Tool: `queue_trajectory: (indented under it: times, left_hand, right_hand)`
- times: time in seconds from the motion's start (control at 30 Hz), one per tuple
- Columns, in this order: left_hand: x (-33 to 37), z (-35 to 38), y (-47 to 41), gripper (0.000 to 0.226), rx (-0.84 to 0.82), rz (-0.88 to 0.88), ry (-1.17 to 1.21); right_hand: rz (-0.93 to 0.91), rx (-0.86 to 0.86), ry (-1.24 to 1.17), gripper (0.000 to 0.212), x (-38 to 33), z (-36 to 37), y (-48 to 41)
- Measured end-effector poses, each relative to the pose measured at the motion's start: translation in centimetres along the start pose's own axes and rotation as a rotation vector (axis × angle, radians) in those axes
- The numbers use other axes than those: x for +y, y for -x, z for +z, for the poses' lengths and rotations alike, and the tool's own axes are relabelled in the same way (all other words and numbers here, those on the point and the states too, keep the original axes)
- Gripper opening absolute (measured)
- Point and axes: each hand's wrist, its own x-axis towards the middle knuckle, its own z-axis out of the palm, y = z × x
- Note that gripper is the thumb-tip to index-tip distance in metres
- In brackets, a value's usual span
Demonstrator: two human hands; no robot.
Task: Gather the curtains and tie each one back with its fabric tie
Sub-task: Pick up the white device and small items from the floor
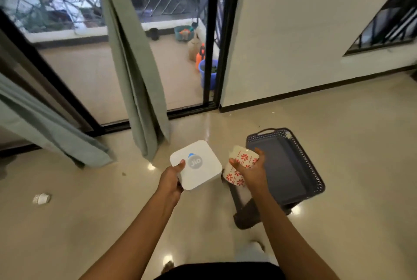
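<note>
Now in the left hand (171, 178): it grips a white cube-shaped box (198, 166) by its near corner, with the thumb on the top face beside a grey round logo.
Right hand (250, 171): it grasps a cup (243, 155) with red flower marks, the fingers curled around its side.
Just beyond the right hand: a dark blue plastic tray (291, 160) with a perforated rim lies on the shiny floor (338, 133).
Step in hand: it seems to be clearing small things away. The curtain work itself is not yet begun.
Next move calls for: both hands must be free, so the box and the cup need a place first, perhaps the tray. Then the person must step to the glass door (79, 65).
Middle curtain (137, 76): grey-green cloth hanging loose in front of the glass door in long soft folds, its hem near the floor.
Left curtain (52, 128): the same cloth at the left edge, slanting down to the floor, also untied.
Fabric tie: I cannot see any.
Also on the floor: a crumpled white paper (41, 198), well apart to the left.
</note>
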Motion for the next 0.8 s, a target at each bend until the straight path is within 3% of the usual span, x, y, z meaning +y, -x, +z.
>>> queue_trajectory:
  times: [0.07, 0.13, 0.4, 0.6, 0.8]
  left_hand:
    - [-0.7, 1.1, -0.7, 0.030, 0.007, 0.022, -0.058]
    - [-5.5, 10.7, -3.2, 0.034, -0.011, 0.039, -0.108]
    - [-12.5, 25.0, -7.6, 0.032, 0.033, -0.026, -0.084]
    - [-15.1, 29.3, -13.1, 0.041, 0.186, 0.010, -0.103]
    - [-18.3, 31.0, -20.1, 0.041, 0.250, 0.046, -0.346]
  right_hand:
    - [0.022, 0.028, -0.013, 0.080, 0.1, -1.3, -0.7]
    - [0.014, 0.066, -0.008, 0.075, 1.4, -10.3, -5.8]
    - [0.122, 0.058, 0.104, 0.069, 4.0, -22.6, -15.0]
    - [0.121, 0.010, 0.209, 0.067, 6.3, -25.8, -20.4]
    - [0.160, 0.068, 0.260, 0.072, 9.9, -24.5, -25.1]
